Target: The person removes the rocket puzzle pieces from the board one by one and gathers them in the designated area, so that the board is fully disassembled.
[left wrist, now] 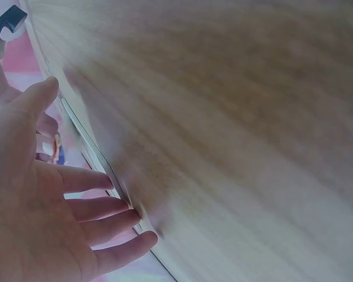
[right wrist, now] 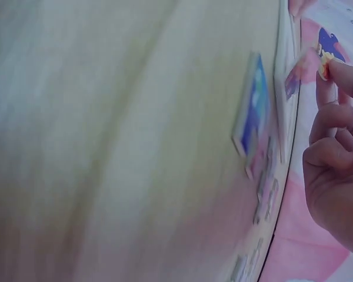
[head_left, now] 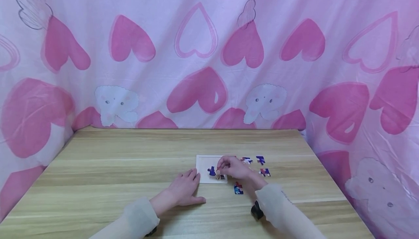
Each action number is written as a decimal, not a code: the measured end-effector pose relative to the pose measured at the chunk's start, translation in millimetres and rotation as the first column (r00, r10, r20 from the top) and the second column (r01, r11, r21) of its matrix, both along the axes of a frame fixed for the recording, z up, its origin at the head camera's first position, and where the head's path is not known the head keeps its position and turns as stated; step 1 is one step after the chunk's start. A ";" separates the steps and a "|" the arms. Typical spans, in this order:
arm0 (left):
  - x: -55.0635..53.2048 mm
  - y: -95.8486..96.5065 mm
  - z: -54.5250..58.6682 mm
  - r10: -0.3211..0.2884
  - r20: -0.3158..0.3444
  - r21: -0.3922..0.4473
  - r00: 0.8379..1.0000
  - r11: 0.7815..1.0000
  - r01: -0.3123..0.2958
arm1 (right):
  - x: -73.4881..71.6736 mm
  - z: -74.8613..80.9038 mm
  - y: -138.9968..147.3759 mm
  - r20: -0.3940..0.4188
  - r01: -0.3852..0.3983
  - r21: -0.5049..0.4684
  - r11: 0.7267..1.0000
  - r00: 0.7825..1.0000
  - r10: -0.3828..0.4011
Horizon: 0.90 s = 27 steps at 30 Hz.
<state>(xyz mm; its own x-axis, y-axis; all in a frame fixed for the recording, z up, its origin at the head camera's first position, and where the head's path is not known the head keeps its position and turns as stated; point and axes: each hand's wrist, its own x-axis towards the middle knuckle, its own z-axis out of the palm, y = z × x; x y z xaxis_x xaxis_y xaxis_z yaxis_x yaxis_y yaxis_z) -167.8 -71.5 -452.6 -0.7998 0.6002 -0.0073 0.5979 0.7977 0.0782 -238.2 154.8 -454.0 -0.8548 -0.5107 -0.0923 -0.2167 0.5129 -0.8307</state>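
A white puzzle tray [head_left: 202, 177] lies flat on the wooden table. My right hand [head_left: 234, 168] is over its right side, pinching a purple and yellow puzzle piece [head_left: 211, 171] between thumb and forefinger. In the right wrist view the same puzzle piece [right wrist: 328, 50] stands out past the fingertips, raised off the table. Beneath it, part of a picture [head_left: 222, 177] shows in the tray's lower right corner; the hand hides some of the tray. My left hand [head_left: 184, 188] rests with fingers extended, fingertips [left wrist: 146, 238] at the tray's left edge and thumb spread away.
Loose puzzle pieces lie right of the tray: a blue and red piece [head_left: 238, 188] near its lower corner, a red and blue piece [head_left: 264, 172], a purple piece [head_left: 260, 159] and a pale piece [head_left: 247, 160] behind. A pink heart-patterned curtain [head_left: 196, 50] hangs behind the table [head_left: 114, 162].
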 end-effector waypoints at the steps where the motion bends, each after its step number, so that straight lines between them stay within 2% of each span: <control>1: 0.1 0.1 0.1 0.000 0.000 -0.002 1.000 1.000 0.000 | 0.1 -1.2 -1.0 -0.001 0.000 0.003 1.000 1.000 0.000; 5: 0.7 0.6 0.9 -0.002 0.008 -0.003 1.000 1.000 0.002 | 0.5 -2.1 -2.1 0.003 0.010 -0.004 1.000 1.000 -0.010; 11: 0.6 0.1 0.9 -0.005 -0.008 0.006 1.000 1.000 0.005 | 0.0 5.3 9.4 -0.012 0.028 -0.023 0.999 1.000 -0.028; 19: -0.3 0.0 -0.1 0.001 0.003 0.011 1.000 1.000 -0.001 | 2.3 13.2 41.3 0.003 0.024 -0.053 0.998 1.000 -0.024; 27: -0.7 0.1 0.5 0.007 0.005 0.004 1.000 1.000 -0.007 | 3.3 15.1 77.9 0.049 -0.024 0.010 1.000 0.999 0.024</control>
<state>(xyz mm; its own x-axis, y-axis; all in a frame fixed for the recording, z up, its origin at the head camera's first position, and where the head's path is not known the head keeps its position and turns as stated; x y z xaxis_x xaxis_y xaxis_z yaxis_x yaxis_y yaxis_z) -168.5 -71.4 -452.1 -0.8041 0.5945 -0.0092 0.5918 0.8017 0.0840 -234.9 232.7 -438.9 -0.8367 -0.5296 -0.1392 -0.1883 0.5169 -0.8351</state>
